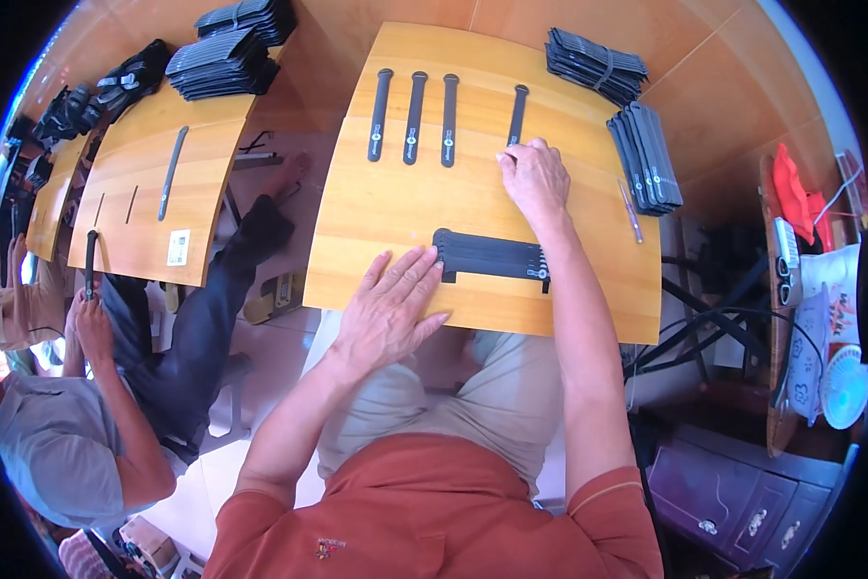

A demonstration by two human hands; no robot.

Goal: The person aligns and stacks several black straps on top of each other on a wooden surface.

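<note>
Strap stack [492,257]: black, flat, long axis parallel to the counter's [405,207] near edge, ends pointing left and right, lying near that edge. Left hand [391,304]: fingers spread flat, tips touching the stack's left end, grasping nothing. Right hand [533,176]: fingers curled down on the near end of a single strap [518,114] running near-to-far. Three more straps [414,117] lie parallel beside it. Bundles [646,154] at the right edge.
</note>
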